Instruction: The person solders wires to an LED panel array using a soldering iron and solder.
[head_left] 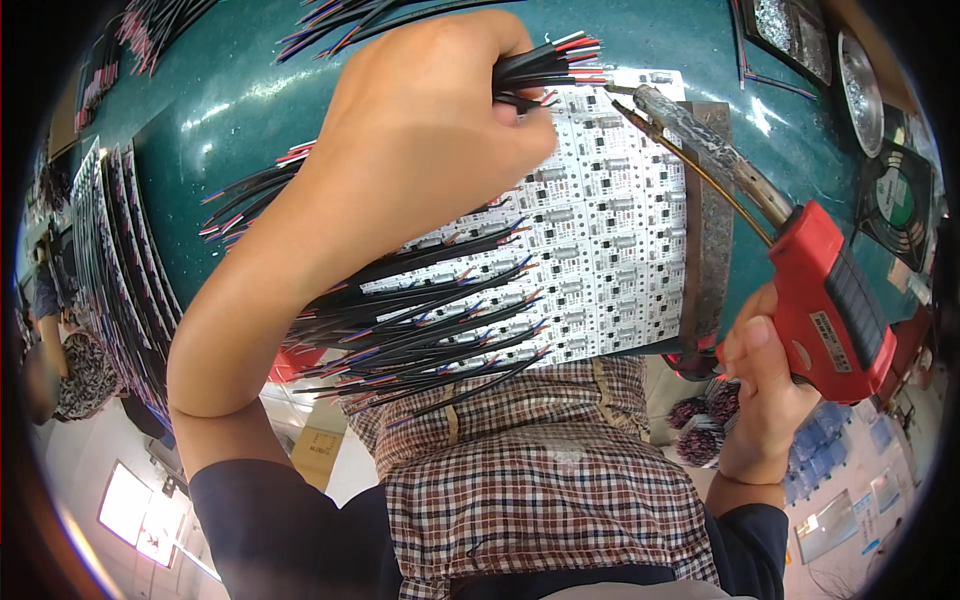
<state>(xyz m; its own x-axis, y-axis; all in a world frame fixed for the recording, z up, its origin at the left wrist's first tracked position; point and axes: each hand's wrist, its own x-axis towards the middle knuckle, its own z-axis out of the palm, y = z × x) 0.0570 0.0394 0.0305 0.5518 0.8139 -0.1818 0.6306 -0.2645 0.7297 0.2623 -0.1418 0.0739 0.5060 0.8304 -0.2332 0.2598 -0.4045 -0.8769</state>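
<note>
My left hand is closed around a bundle of black cables with red and white stripped ends, held over the top of a white panel of small circuit boards. My right hand grips a red soldering gun. Its long crusted metal tip reaches up to the panel's top edge, just right of the cable ends. Many black cables with coloured ends are fixed along the panel's left side and fan out toward me.
The panel lies on a teal work surface. A stack of similar panels stands at the left, loose cables at the top, a small fan and trays of metal bits at the right. A checked apron covers my lap.
</note>
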